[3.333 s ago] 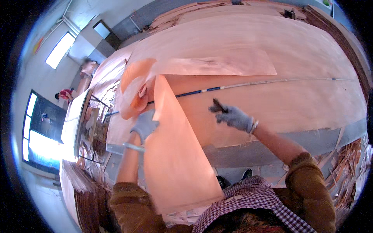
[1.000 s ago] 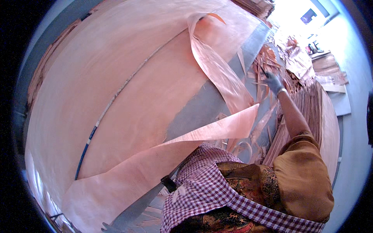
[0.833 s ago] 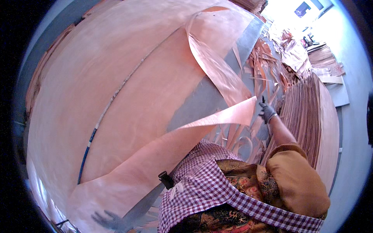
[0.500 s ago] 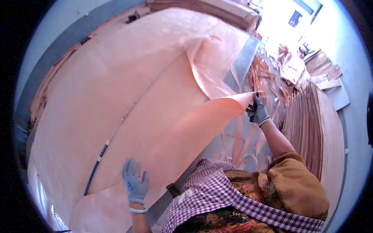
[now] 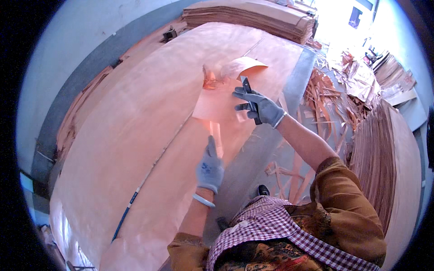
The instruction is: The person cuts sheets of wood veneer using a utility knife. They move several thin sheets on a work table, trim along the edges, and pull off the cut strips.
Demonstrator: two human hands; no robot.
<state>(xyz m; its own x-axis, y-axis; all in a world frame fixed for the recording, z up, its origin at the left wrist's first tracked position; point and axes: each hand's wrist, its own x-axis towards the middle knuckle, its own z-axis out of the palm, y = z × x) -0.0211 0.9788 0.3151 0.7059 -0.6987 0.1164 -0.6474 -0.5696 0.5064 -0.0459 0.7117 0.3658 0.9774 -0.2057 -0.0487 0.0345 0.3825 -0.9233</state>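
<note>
Head view: right grip [image 5: 266,109] clamps a dark cutter [image 5: 247,86], left grip [image 5: 209,170] shows no determinable hold, and loose veneer [image 5: 210,105] curls over the larger sheet [image 5: 135,122], requiring the cutter kept clear of both.

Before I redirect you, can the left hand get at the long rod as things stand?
Probably yes: the rod lies left of the left hand, with only the pinkish sheet visible between them.

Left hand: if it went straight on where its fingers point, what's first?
Most likely the near edge of the loose, curled sheet just beyond the left hand, though depth is unclear.
</note>
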